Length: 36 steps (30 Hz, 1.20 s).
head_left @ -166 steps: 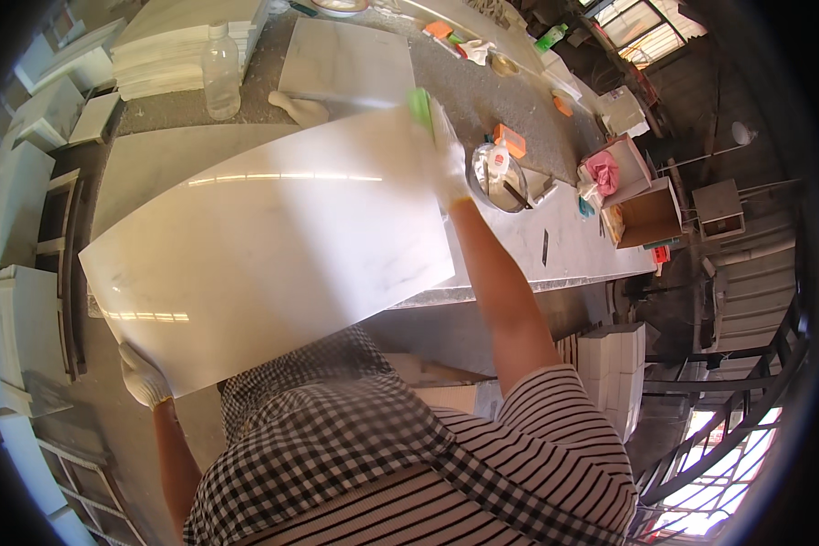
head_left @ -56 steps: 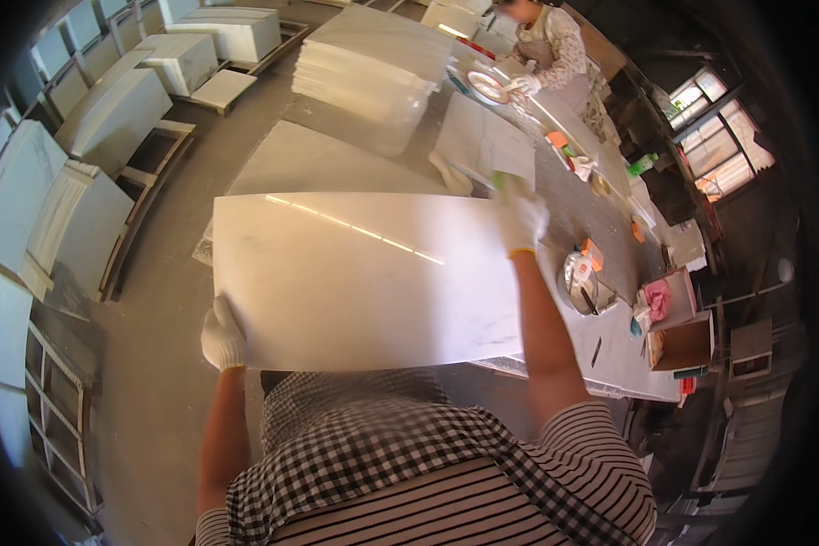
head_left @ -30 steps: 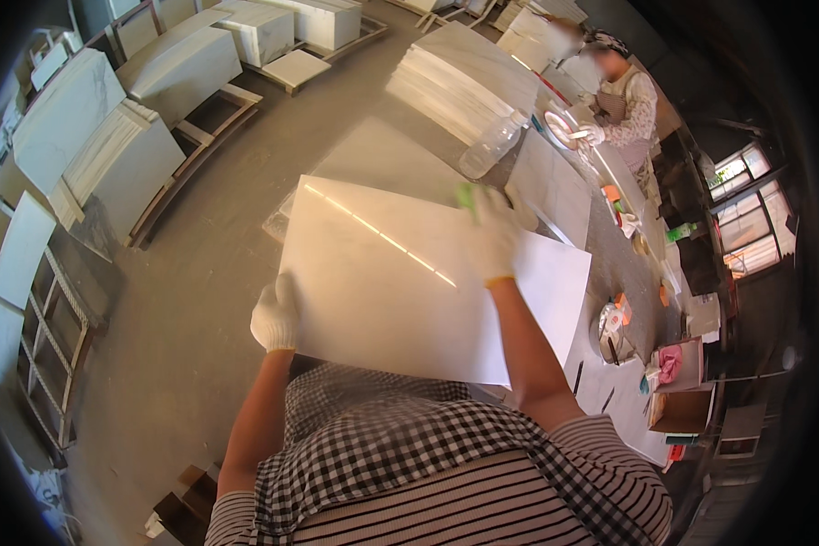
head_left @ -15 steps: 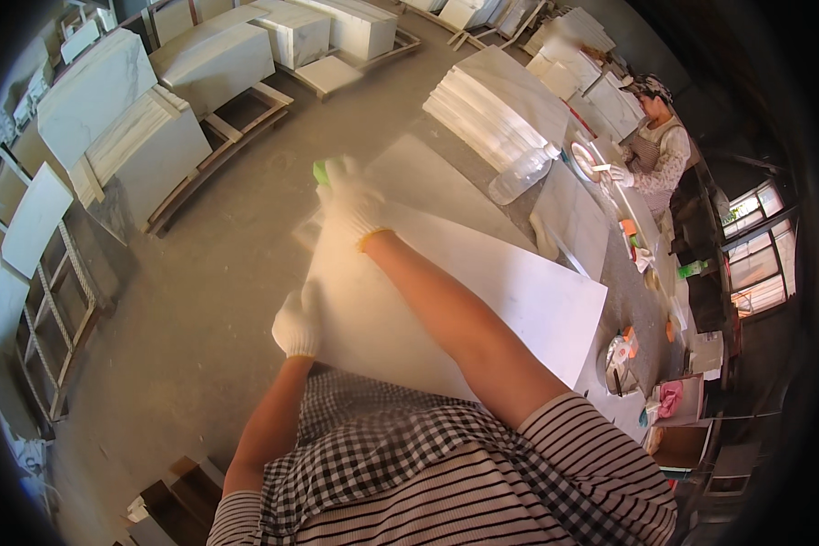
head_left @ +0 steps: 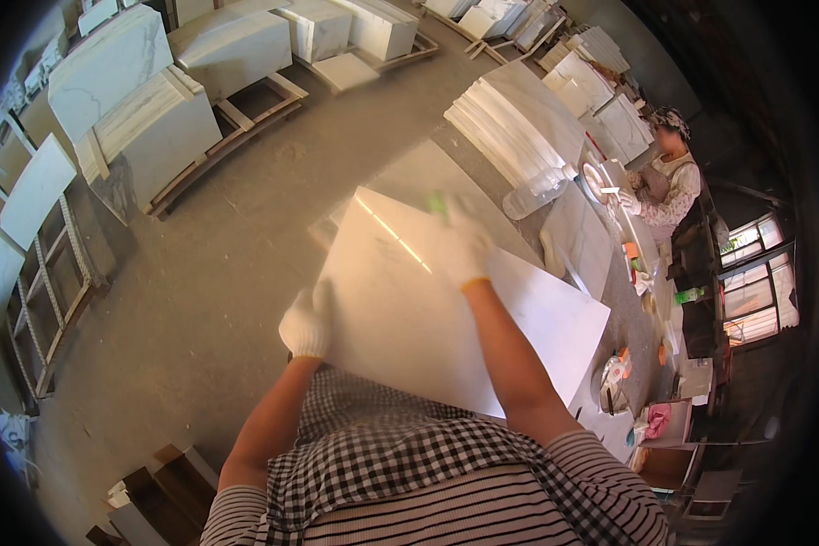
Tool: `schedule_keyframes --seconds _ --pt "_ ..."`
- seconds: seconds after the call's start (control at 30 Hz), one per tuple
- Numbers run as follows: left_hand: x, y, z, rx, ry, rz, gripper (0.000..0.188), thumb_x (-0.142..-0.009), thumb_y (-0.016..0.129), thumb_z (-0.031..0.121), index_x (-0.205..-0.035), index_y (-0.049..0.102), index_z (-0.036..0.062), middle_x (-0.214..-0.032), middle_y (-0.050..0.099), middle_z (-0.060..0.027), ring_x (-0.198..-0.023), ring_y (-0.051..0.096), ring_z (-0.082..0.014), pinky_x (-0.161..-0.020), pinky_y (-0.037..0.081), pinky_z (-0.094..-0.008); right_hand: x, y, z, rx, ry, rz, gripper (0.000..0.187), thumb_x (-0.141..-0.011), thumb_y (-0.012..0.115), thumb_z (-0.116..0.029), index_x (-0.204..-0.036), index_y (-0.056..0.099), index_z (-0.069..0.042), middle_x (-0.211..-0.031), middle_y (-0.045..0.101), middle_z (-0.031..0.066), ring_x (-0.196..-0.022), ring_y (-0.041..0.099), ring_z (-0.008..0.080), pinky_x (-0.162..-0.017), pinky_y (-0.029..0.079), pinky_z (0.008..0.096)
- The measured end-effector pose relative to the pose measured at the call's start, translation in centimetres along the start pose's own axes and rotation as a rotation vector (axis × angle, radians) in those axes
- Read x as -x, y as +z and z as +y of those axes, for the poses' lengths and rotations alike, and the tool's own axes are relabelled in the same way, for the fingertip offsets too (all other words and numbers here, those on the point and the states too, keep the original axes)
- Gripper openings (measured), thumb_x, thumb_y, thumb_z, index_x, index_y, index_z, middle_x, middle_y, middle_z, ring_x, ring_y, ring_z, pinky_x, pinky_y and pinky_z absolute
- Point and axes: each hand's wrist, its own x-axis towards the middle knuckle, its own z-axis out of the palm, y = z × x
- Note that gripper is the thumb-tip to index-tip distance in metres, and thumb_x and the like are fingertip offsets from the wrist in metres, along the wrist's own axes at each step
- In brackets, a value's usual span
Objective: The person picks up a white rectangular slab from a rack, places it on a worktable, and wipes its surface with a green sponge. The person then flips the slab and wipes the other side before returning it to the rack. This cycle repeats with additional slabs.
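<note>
A large pale stone slab [head_left: 396, 328] lies in front of my body, with a bright streak of light reflected near its far corner. At the slab's left edge, my left hand [head_left: 304, 325], in a white knitted glove, is closed on the rim; the fingertips are hidden. My right hand [head_left: 464, 247], gloved too, is over the far part of the slab and smeared by motion. At its fingers is a small green block [head_left: 438, 204], whose exact kind is too blurred to tell. Beneath the slab, another pale slab [head_left: 428, 168] sticks out on the far side.
Stacked slabs [head_left: 496, 127] and a clear plastic bottle [head_left: 534, 194] stand beyond. On the right are a round metal tool [head_left: 613, 382] and a green bottle [head_left: 689, 296]. A co-worker [head_left: 666, 177] works at the far right. Slabs on wooden racks [head_left: 227, 123] line the left.
My right hand has moved right with the green block, from the slab's far left corner to over its far side. My left hand stays at the left edge. The view has shifted slightly.
</note>
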Motion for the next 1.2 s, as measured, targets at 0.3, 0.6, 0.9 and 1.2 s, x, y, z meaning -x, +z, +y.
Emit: schedule_keyframes --seconds 0.3,0.6,0.9,1.2 --pt "-0.2 0.6 -0.9 -0.03 0.024 0.107 0.055 -0.095 0.044 0.057 -0.099 0.071 0.0081 -0.096 0.068 -0.0247 -0.091 0.065 -0.0445 -0.083 0.05 -0.0493 -4.7 6.1 -10.1 -0.185 -0.142 -0.038 0.03 -0.094 0.051 -0.037 -0.11 0.057 -0.012 -0.114 0.059 0.0178 -0.103 0.059 0.0383 -0.084 0.047 0.0511" --pt "-1.2 1.7 -1.8 0.137 0.099 0.043 0.064 -0.095 0.046 0.061 -0.109 0.071 0.004 -0.098 0.071 -0.0197 -0.088 0.069 -0.0348 -0.08 0.052 -0.041 5.2 -5.8 15.3 0.418 -0.089 0.445 0.03 -0.086 0.06 -0.022 -0.114 0.059 -0.013 -0.112 0.061 0.0141 -0.095 0.061 0.0361 -0.077 0.048 0.0472" --pt "-1.4 1.2 -1.5 0.085 0.087 0.055 0.066 -0.094 0.044 0.063 -0.112 0.07 0.0051 -0.099 0.072 -0.0178 -0.089 0.069 -0.0326 -0.079 0.052 -0.0406 9.4 -12.7 28.4 0.632 0.565 0.161 0.023 -0.092 0.049 -0.031 -0.111 0.063 -0.026 -0.104 0.066 0.0084 -0.082 0.065 0.036 -0.067 0.051 0.0477" --pt "-1.4 1.3 -1.6 0.125 0.164 0.065 0.068 -0.094 0.043 0.063 -0.113 0.069 0.0028 -0.1 0.072 -0.0176 -0.092 0.069 -0.0315 -0.082 0.051 -0.0397 5.5 -3.7 11.3 0.077 0.087 0.192 0.025 -0.088 0.054 -0.018 -0.112 0.062 -0.013 -0.114 0.062 0.0097 -0.11 0.055 0.0325 -0.092 0.041 0.0475"
